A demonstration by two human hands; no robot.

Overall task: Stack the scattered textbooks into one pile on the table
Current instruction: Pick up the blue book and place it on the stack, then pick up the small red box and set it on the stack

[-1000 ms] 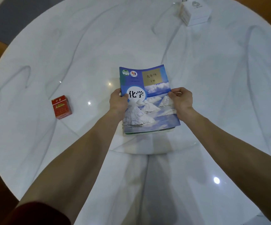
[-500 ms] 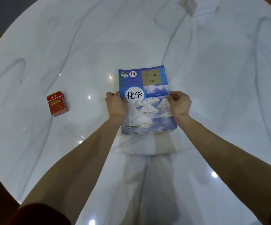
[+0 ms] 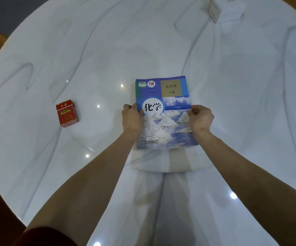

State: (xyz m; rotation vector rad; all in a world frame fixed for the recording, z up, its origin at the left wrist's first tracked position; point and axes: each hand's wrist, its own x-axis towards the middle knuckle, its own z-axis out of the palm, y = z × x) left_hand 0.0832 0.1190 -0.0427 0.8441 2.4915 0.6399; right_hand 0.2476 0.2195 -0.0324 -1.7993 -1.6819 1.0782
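A pile of textbooks [image 3: 166, 96] lies flat near the middle of the round white marble table [image 3: 108, 50]. The top book has a blue cover with white mounds and Chinese characters. Page edges of books underneath show at the near and left sides. My left hand [image 3: 132, 119] grips the pile's left edge, thumb on the cover. My right hand [image 3: 199, 118] grips its right edge the same way. How many books lie beneath is hidden.
A red cigarette pack [image 3: 67, 113] stands on the table to the left of the pile. A white box [image 3: 226, 9] sits at the far right edge. The table's near rim curves at the lower left, with brown floor beyond it.
The top book was tilted and askew on the lower books a second ago. It now lies flat and lined up with them, both hands still on the edges.
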